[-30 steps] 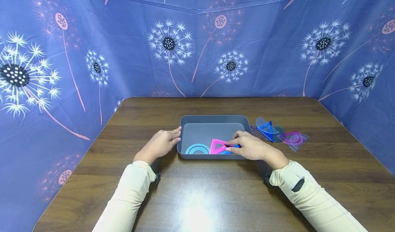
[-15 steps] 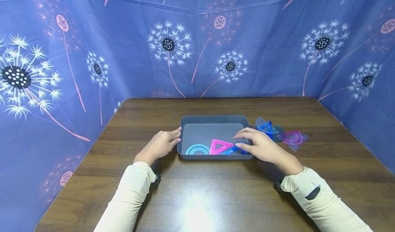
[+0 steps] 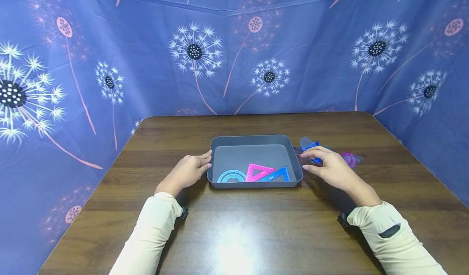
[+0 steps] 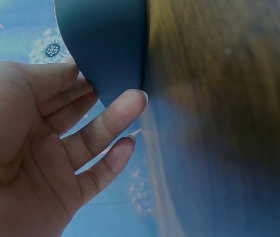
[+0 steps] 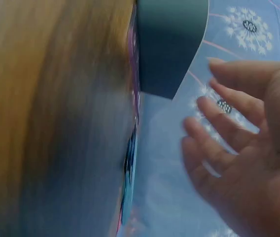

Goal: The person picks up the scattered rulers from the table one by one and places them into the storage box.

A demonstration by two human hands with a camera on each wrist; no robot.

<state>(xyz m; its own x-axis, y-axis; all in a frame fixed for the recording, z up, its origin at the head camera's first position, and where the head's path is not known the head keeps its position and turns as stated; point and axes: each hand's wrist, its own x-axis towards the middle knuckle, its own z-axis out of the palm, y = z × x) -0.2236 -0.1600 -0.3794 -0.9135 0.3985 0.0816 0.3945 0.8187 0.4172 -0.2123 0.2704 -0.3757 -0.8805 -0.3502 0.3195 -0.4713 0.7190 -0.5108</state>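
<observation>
My left hand point(image 3: 183, 174) touches the left wall of a grey rectangular tray point(image 3: 249, 140) with extended fingers; the left wrist view shows these fingers point(image 4: 122, 109) against the tray's outer side. Along the tray's near side lie a teal protractor point(image 3: 232, 172), a pink set square point(image 3: 250, 173) and a blue set square point(image 3: 275, 174), the last two overlapping. Just beyond the tray's right wall, my right hand point(image 3: 335, 171) hovers with loosely bent, parted fingers and holds nothing. It partly hides a pile with another blue set square point(image 3: 310, 145) and a magenta protractor point(image 3: 349, 159).
A clear bluish protractor point(image 3: 305, 141) lies at the pile's far left. Next to the tray's right wall is a flat purplish transparent piece point(image 3: 297, 150). Everything rests on a brown wooden table point(image 3: 176, 132), with a blue dandelion-print cloth point(image 3: 234, 43) behind it.
My right hand has left the set squares in the tray and moved right, past the tray's right wall, toward the pile. The left hand stays at the tray's left side.
</observation>
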